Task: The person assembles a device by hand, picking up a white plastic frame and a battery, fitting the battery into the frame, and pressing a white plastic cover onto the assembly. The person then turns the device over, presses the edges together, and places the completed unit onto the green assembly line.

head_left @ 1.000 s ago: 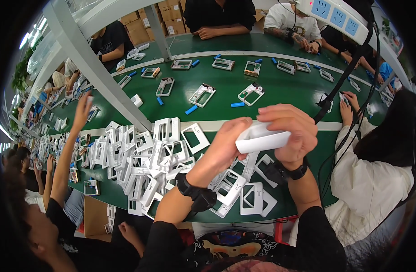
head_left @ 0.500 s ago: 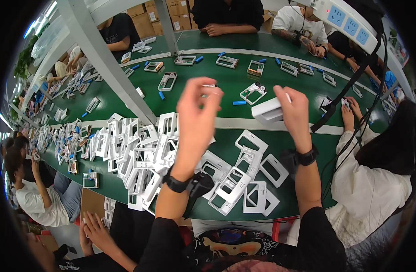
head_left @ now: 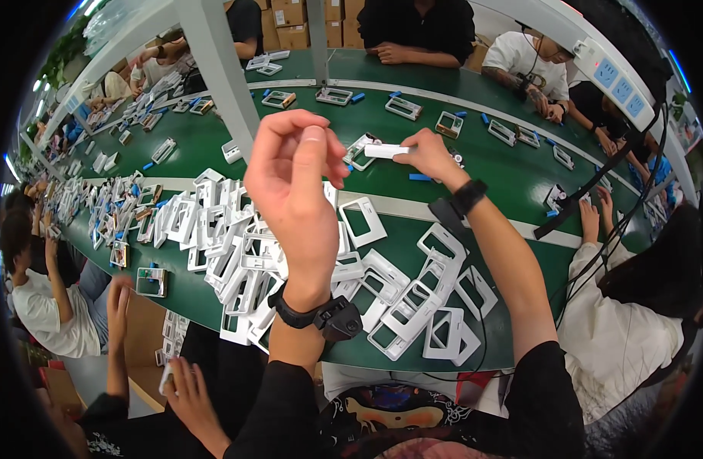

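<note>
My right hand [head_left: 437, 159] grips a white plastic housing [head_left: 386, 151], seen edge-on, above the far side of the green work table. Just left of it, a housing with a green circuit board [head_left: 359, 153] is partly covered by my left fingers. My left hand [head_left: 294, 164] is raised in front, fingers curled and thumb pressed toward the index finger. Whatever it pinches, if anything, is hidden. Beyond the right hand's grip lies a blue cylinder [head_left: 420, 177]. Below my hands, loose white rectangular frames [head_left: 405, 310] overlap on the near table.
A big heap of white frames [head_left: 229, 237] lies left of my left arm. Fitted housings [head_left: 403, 107] with blue cylinders line the far strip. A grey post [head_left: 217, 76] rises at left; a power strip [head_left: 615, 83] and black cables hang at right. Co-workers sit all around.
My right hand has moved left and away from me with the white housing, near the left hand. My left hand has shifted left and turned. The whole view has swung slightly.
</note>
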The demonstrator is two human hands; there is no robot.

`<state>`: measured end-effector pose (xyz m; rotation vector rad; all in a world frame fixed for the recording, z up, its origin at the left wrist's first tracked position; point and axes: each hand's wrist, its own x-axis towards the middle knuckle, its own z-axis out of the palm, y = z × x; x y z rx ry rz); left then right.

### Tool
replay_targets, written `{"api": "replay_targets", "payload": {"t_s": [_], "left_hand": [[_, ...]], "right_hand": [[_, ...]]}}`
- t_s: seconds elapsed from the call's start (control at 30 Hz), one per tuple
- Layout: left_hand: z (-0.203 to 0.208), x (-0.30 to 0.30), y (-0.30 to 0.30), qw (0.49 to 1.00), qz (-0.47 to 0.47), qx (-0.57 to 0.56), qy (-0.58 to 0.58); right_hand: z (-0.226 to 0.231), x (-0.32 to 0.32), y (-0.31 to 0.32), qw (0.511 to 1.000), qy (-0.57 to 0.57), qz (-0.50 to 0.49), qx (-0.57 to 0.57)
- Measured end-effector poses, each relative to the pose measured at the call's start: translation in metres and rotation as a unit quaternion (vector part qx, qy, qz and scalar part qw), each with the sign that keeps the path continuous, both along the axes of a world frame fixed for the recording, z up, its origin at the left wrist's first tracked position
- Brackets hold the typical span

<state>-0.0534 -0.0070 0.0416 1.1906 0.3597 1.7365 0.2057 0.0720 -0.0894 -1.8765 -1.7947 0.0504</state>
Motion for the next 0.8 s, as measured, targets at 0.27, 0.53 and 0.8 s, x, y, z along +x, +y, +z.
{"api": "replay_targets", "payload": {"t_s": [0.27,0.53,0.8], "left_hand": [[0.003,-0.010,0.003,1.000,0.001,0.004,-0.020],[0.005,-0.016,0.003,0.999,-0.006,0.009,-0.033],[0.007,-0.016,0.002,0.999,-0.018,0.024,-0.034]], "right_hand": [[-0.017,-0.022,0.013,0.982,-0.025,-0.111,-0.152],[-0.003,-0.032,-0.023,0.978,0.060,0.103,-0.169],[0.015,-0.045,-0.091,0.943,0.015,0.190,-0.273]]}}
